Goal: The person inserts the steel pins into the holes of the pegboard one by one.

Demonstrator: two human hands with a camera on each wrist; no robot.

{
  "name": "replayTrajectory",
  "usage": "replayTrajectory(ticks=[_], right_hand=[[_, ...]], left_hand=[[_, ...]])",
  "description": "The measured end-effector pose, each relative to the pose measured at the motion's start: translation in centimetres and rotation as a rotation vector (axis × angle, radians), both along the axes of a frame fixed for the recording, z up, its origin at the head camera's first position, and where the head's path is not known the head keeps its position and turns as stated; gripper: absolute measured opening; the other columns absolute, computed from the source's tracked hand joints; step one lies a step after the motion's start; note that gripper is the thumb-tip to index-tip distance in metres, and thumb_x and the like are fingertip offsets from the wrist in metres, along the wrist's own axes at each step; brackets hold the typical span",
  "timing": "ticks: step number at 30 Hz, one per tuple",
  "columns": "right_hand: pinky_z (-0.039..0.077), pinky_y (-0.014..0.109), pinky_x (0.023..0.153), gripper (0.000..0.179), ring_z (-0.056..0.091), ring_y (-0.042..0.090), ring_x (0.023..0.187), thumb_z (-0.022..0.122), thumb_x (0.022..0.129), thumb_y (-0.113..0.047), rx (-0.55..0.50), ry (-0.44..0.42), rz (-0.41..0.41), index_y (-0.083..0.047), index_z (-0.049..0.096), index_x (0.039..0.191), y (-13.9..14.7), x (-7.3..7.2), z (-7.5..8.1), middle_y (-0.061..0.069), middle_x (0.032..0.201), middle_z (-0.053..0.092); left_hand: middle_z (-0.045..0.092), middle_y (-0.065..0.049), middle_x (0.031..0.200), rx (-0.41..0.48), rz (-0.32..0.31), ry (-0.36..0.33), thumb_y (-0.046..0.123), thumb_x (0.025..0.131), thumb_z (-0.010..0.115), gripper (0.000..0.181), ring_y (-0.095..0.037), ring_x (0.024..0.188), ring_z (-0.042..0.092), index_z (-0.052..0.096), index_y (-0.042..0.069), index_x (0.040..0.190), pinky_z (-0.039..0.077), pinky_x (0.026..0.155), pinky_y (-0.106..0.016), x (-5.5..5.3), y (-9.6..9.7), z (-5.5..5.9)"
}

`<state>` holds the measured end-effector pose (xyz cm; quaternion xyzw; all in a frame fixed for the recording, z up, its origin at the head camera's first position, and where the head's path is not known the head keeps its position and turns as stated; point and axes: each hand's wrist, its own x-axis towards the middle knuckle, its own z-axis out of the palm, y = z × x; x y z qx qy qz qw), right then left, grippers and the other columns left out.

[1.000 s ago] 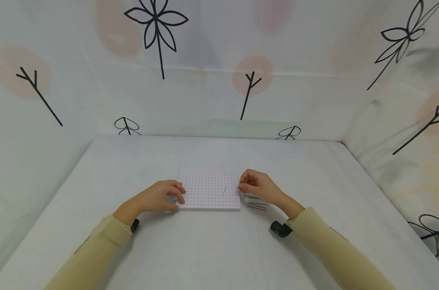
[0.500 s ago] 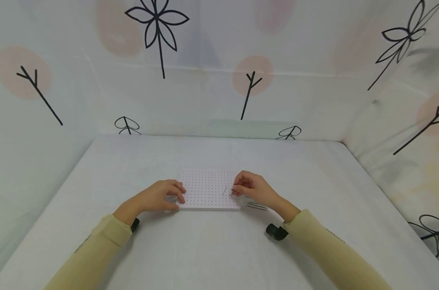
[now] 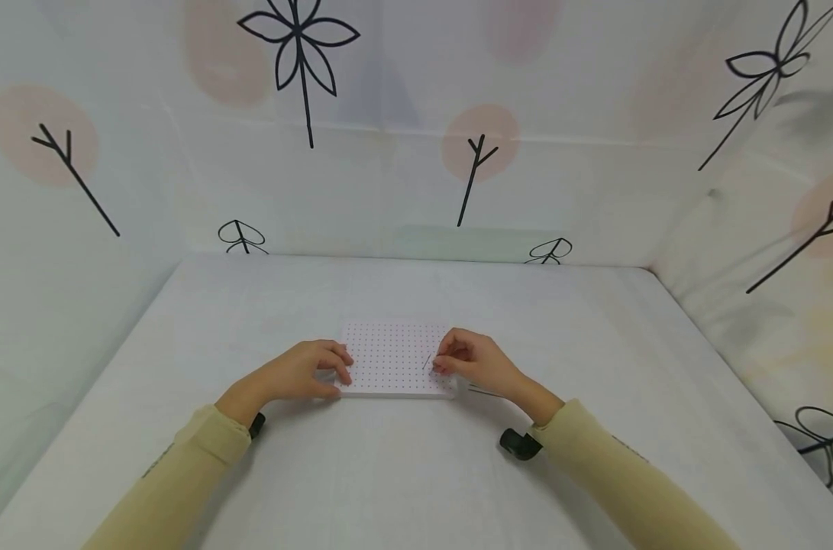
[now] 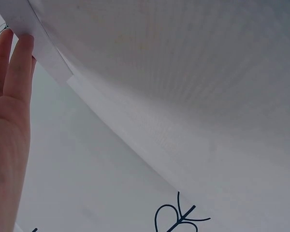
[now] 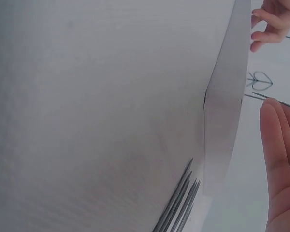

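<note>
A white pegboard (image 3: 389, 359) with rows of small holes lies on the table. One thin dark rod (image 3: 426, 361) stands tilted in a hole on its right half. My left hand (image 3: 305, 373) rests on the board's left edge, fingertips on top and thumb by the near corner. Above the right part, my right hand (image 3: 474, 357) pinches another thin dark rod (image 5: 285, 104) between thumb and fingers. In the right wrist view its point overlaps the standing rod (image 5: 253, 97). Several loose pointed rods (image 5: 176, 200) lie together beside the board's right side, partly hidden by my right forearm in the head view.
A white cloth covers the table (image 3: 382, 466). Pale patterned fabric (image 3: 389, 191) rises behind it and at both sides. A black wrist camera (image 3: 519, 444) sits under my right wrist, low over the cloth.
My right hand has moved left from beside the board to over its right part, carrying the pinched rod close to the standing one. My left hand has stayed in place.
</note>
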<state>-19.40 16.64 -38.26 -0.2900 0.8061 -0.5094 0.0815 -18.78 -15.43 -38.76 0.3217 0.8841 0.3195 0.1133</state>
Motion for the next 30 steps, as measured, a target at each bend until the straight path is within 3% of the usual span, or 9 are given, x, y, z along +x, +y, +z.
replayTrajectory(ticks=[9,20,26,30], right_hand=[[0.053,0.025,0.07,0.009,0.064,0.018,0.079,0.065,0.086,-0.004,0.013,0.007,0.0,-0.003,0.058,0.09,-0.3,0.1,-0.6,0.007,0.089,0.065],[0.052,0.023,0.07,0.008,0.064,0.023,0.081,0.065,0.085,-0.001,0.024,-0.022,-0.022,-0.001,0.058,0.09,-0.7,0.2,-0.5,0.011,0.09,0.066],[0.054,0.032,0.07,0.006,0.064,0.034,0.081,0.06,0.086,0.007,0.038,-0.011,-0.018,0.005,0.055,0.089,-1.3,1.2,1.3,0.02,0.089,0.064],[0.054,0.039,0.071,0.007,0.064,0.033,0.082,0.061,0.086,0.006,0.029,-0.022,-0.026,0.004,0.055,0.09,-1.2,0.8,0.8,0.019,0.089,0.065]], left_hand=[[0.058,0.001,0.114,0.001,0.002,-0.013,0.007,0.075,0.075,0.016,-0.028,0.122,0.044,0.071,0.019,0.084,0.034,0.102,-0.048,0.0,0.0,0.0],[0.058,0.001,0.113,0.004,0.002,-0.015,0.006,0.075,0.075,0.016,-0.028,0.122,0.044,0.071,0.019,0.084,0.034,0.102,-0.048,-0.1,0.0,-0.1],[0.058,0.001,0.113,0.007,-0.002,-0.008,0.006,0.075,0.075,0.016,-0.027,0.121,0.044,0.071,0.019,0.084,0.034,0.102,-0.047,-0.2,0.0,-0.2],[0.058,0.001,0.113,0.008,0.0,-0.01,0.006,0.075,0.075,0.016,-0.027,0.121,0.045,0.071,0.019,0.084,0.034,0.102,-0.047,-0.2,-0.1,-0.2]])
